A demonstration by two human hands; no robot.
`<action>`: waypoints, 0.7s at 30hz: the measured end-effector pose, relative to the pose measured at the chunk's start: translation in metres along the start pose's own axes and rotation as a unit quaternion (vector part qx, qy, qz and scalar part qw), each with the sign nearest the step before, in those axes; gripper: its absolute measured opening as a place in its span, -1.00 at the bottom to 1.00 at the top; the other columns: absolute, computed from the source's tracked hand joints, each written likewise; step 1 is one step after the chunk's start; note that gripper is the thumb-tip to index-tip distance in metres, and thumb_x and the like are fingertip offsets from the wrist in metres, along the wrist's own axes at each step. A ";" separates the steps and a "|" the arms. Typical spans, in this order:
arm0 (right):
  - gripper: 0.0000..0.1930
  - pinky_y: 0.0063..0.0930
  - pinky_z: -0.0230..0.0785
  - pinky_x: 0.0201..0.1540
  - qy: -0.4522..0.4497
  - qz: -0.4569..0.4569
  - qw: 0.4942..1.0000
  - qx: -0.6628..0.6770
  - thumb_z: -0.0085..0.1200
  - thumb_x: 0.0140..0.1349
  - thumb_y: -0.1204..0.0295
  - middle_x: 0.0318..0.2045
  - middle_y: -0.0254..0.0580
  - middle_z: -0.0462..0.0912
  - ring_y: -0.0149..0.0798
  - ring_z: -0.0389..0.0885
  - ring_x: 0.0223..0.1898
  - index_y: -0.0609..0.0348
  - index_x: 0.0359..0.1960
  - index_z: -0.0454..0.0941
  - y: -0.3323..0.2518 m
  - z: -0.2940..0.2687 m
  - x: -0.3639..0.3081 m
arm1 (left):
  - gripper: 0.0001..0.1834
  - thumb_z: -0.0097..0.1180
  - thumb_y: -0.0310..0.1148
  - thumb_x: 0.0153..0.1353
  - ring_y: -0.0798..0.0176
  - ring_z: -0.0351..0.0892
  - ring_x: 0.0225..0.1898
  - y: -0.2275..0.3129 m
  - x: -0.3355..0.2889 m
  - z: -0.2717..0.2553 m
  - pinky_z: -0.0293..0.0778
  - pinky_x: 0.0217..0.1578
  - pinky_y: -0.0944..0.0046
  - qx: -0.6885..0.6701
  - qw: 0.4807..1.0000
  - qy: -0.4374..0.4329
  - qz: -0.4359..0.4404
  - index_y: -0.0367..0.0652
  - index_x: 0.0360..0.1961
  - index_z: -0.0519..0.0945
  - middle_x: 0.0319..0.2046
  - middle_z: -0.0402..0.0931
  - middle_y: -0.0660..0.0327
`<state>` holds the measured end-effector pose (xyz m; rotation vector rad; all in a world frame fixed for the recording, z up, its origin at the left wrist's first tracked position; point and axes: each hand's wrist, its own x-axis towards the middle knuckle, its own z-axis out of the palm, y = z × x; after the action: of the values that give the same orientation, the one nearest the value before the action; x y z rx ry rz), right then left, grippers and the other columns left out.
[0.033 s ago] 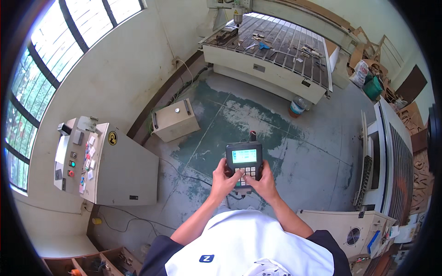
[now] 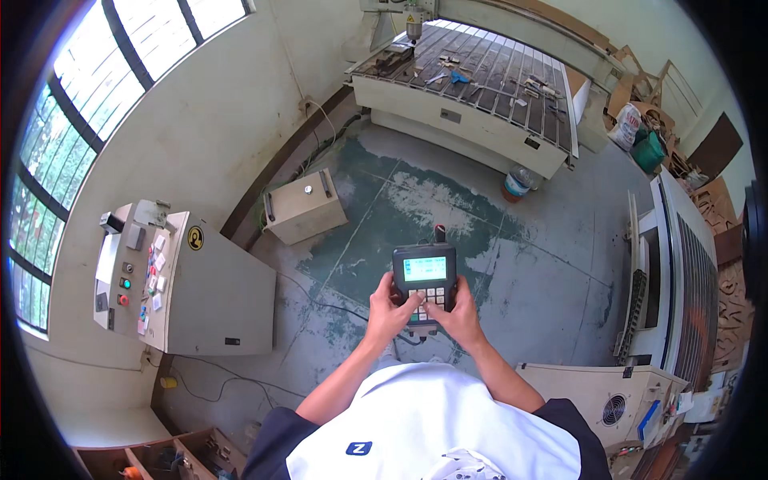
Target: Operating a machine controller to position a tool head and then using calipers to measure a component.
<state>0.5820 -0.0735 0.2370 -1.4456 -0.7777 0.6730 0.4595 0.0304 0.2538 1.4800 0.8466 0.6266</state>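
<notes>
In front of my body I hold a black handheld CNC controller point(image 2: 425, 269) with a lit screen and pale keys. My left hand point(image 2: 390, 310) wraps its left side, with the thumb on the keypad. Gripping the right side is my right hand point(image 2: 459, 316), its thumb also over the keys. Both thumbs lie close together and cover some of the keys. The fingers behind the controller are hidden. A cable hangs from its lower end.
Far ahead stands a CNC router table point(image 2: 480, 80) with scraps on its slatted bed, a spindle point(image 2: 414, 28) above. A beige metal box point(image 2: 306, 210) and a control cabinet point(image 2: 224, 292) stand left. Cables point(image 2: 324, 306) cross the floor. A bucket point(image 2: 516, 186) sits below the table; another machine point(image 2: 668, 280) is right.
</notes>
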 end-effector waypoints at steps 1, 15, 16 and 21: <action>-0.44 -0.45 0.52 -0.22 0.003 -0.003 1.000 -0.003 0.31 -0.01 0.55 -0.25 -0.06 0.60 -0.34 0.62 -0.24 0.39 0.00 0.27 0.000 0.000 0.001 | -0.57 0.28 -0.45 0.09 0.41 0.55 -0.27 0.001 0.001 0.000 0.48 -0.23 0.37 0.000 1.000 0.000 -0.005 -0.34 -0.04 0.44 -0.29 0.60 0.16; -0.46 -0.47 0.52 -0.21 0.008 -0.005 1.000 -0.008 0.32 0.01 0.52 -0.24 -0.06 0.59 -0.35 0.62 -0.24 0.39 -0.02 0.28 0.004 0.000 -0.001 | -0.57 0.28 -0.46 0.08 0.41 0.55 -0.24 0.001 0.001 0.000 0.49 -0.21 0.36 -0.001 1.000 -0.010 0.006 -0.35 -0.03 0.44 -0.27 0.61 0.15; -0.46 -0.47 0.52 -0.21 0.009 -0.005 1.000 -0.009 0.32 0.01 0.52 -0.24 -0.06 0.59 -0.35 0.62 -0.24 0.39 -0.02 0.28 0.005 0.000 -0.001 | -0.57 0.28 -0.47 0.08 0.41 0.55 -0.24 0.002 0.001 0.001 0.49 -0.21 0.36 -0.002 1.000 -0.011 0.004 -0.34 -0.03 0.44 -0.27 0.61 0.15; -0.46 -0.46 0.51 -0.21 0.001 -0.003 0.999 -0.048 0.30 0.03 0.52 -0.23 -0.07 0.58 -0.35 0.61 -0.23 0.39 0.00 0.26 0.000 0.002 0.000 | -0.57 0.27 -0.47 0.09 0.41 0.56 -0.24 -0.007 0.004 -0.002 0.49 -0.22 0.36 0.005 1.000 -0.013 -0.006 -0.34 -0.02 0.43 -0.28 0.60 0.15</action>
<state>0.5806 -0.0726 0.2372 -1.5289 -0.8228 0.6370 0.4594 0.0340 0.2464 1.4884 0.8397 0.5939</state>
